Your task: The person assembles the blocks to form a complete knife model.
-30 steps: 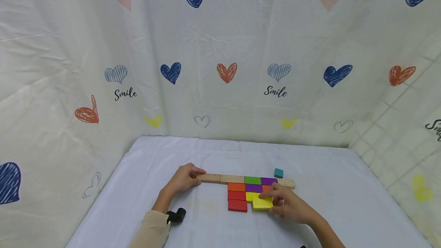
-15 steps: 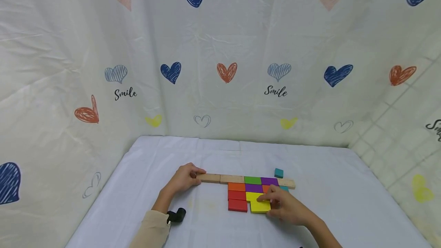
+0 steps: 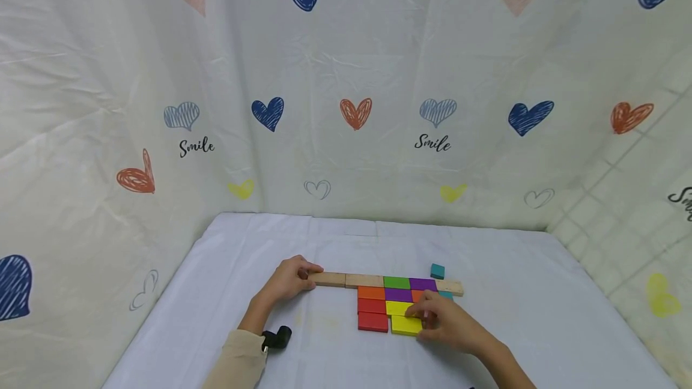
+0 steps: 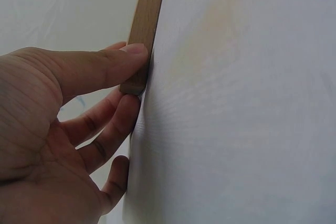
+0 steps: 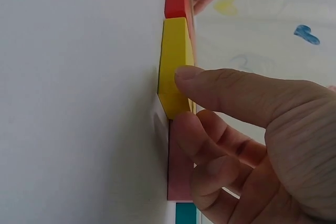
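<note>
My left hand (image 3: 292,275) pinches the left end of a plain wooden block (image 3: 330,280), thumb on its near side in the left wrist view. A second plain block (image 3: 364,281), then a green block (image 3: 397,283) and a purple one, continue that row. With thumb and fingers my right hand (image 3: 451,323) holds a yellow block (image 3: 404,325) at its right end, in front of another yellow block (image 3: 397,308). Left of it lies a red block (image 3: 373,322), a narrow gap between them. The right wrist view shows a pink block (image 5: 179,166) under my fingers.
A small teal block (image 3: 437,271) lies alone behind the row. Another plain wooden block (image 3: 450,287) ends the row at the right. Orange, purple and red blocks fill the rows between. White cloth (image 3: 243,239) covers the table, with a heart-printed curtain (image 3: 378,161) behind.
My right hand has slid the yellow block left and slightly toward me, squaring it up beside the front red block. The left hand has stayed in place on the wooden block.
</note>
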`<control>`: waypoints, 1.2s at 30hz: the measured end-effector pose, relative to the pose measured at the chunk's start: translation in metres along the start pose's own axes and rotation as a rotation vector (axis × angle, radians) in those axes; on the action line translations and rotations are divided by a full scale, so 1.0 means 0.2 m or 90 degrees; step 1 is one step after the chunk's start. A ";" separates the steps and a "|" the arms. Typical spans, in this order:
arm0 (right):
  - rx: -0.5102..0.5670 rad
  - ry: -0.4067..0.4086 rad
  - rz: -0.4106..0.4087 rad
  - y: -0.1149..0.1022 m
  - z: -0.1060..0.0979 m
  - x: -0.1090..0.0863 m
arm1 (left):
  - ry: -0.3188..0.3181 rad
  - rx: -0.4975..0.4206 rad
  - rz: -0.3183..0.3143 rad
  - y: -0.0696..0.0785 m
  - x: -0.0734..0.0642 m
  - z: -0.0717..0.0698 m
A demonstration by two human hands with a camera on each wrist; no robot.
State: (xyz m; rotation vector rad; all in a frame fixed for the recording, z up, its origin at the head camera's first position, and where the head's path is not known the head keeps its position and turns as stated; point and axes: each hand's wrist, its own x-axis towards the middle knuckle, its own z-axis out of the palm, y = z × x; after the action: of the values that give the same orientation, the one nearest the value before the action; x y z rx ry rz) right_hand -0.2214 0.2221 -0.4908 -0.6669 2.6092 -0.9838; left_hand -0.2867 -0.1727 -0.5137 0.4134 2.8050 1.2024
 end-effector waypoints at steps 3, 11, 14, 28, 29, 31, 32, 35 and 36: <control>0.004 0.001 0.004 0.00 -0.01 -0.01 | -0.003 0.000 -0.003 0.00 0.00 0.00; 0.008 -0.008 -0.003 0.00 -0.02 -0.01 | -0.004 0.002 -0.006 -0.01 0.01 0.01; 0.010 -0.007 -0.012 0.00 -0.01 -0.01 | -0.003 0.000 -0.007 -0.01 0.01 0.01; 0.002 0.002 -0.036 -0.01 0.00 0.00 | 0.002 -0.012 -0.004 0.00 0.00 0.00; 0.001 0.003 -0.035 -0.01 0.00 0.00 | 0.002 -0.012 -0.004 0.00 0.00 0.00; 0.000 0.004 -0.033 -0.02 0.00 0.00 | 0.002 -0.012 -0.004 -0.01 0.00 0.00; 0.000 0.003 -0.032 -0.02 0.00 0.00 | 0.001 -0.012 -0.005 -0.01 0.00 0.00; 0.002 0.000 -0.024 -0.03 0.00 0.00 | 0.001 -0.010 -0.007 -0.01 0.01 0.00; 0.002 -0.002 -0.021 -0.03 0.00 0.00 | 0.001 -0.009 -0.008 -0.01 0.01 0.00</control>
State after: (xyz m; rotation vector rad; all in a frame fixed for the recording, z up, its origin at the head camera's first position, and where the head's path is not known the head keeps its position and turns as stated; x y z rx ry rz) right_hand -0.2194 0.2196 -0.4867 -0.7120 2.6011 -0.9963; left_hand -0.2885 -0.1732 -0.5159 0.3927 2.7948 1.2196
